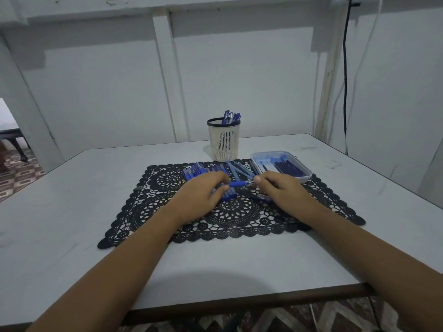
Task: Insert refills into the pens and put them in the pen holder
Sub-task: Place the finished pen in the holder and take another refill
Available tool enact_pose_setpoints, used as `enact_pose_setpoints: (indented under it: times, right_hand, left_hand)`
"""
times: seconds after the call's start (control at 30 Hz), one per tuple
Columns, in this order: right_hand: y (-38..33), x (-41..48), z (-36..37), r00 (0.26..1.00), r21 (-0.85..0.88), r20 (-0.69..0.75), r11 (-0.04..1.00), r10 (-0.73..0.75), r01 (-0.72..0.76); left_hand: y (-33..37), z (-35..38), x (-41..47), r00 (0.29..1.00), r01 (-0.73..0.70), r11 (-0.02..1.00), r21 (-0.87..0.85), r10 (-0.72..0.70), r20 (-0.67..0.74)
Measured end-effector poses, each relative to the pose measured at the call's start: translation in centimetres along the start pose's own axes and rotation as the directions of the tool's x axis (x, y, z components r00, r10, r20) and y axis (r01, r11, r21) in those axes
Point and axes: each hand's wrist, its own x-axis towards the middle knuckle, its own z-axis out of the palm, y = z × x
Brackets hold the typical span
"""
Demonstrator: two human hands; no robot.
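While my left hand [203,191] and right hand [279,188] pinch one blue pen [238,184], I'm probably seating its refill; pen holder [224,140] next.

The pen [240,184] in the grip looks like glossy blue plastic with a clear barrel. Under the grip, the black placemat [230,210] is matt, lacy cut-out stuff. Beyond the grip the pen holder [224,141] is cream plastic mesh, and the tray [304,179] right of it is translucent plastic. The table [72,212] is smooth, matt and scuffed.
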Motion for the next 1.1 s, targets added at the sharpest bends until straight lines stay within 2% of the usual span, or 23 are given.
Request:
enact_pose_setpoints:
  times: [0.13, 0.33, 0.63, 0.77, 0.83, 0.93, 1.0, 1.1]
  right_hand:
    - [0.1, 0.0, 0.1, 0.999, 0.016, 0.052, 1.000, 0.015, -0.016]
    - [0.1, 0.0, -0.3, 0.997, 0.094, 0.036, 0.993, -0.068, 0.065]
    - [-0.3, -0.3, -0.4, 0.989, 0.094, 0.020, 0.985, -0.145, 0.143]
    - [-0.1, -0.2, -0.2, 0.989, 0.097, -0.028, 0.984, -0.146, 0.148]
    - [0.1, -0.2, 0.0, 0.993, 0.106, -0.040, 0.988, -0.108, 0.112]
    - [0.1, -0.1, 0.2, 0.999, 0.160, -0.040, 0.987, -0.005, 0.011]
    - [-0.3, 0.0, 0.3, 0.998, 0.200, -0.012, 0.978, 0.061, -0.057]
    - [-0.9, 0.0, 0.4, 0.992, 0.289, 0.026, 0.949, 0.125, -0.127]
  left_hand:
    - [0.3, 0.1, 0.0, 0.999, -0.046, 0.999, -0.026, 0.046, 0.023]
    - [0.2, -0.3, 0.0, 0.998, -0.023, 0.993, -0.120, 0.030, 0.059]
    - [0.8, -1.3, 0.0, 0.974, 0.088, 0.966, -0.242, -0.033, 0.224]
    - [1.2, -1.1, 0.0, 0.975, 0.134, 0.949, -0.285, -0.075, 0.208]
    - [1.6, -0.8, 0.0, 0.984, 0.119, 0.969, -0.217, -0.086, 0.158]
    - [2.2, -0.4, -0.2, 0.996, 0.038, 0.995, 0.095, -0.046, 0.082]
    - [2.3, 0.1, -0.2, 0.996, -0.053, 0.965, 0.257, 0.069, -0.054]
    - [2.4, 1.0, 0.0, 0.950, -0.155, 0.917, 0.366, 0.241, -0.200]
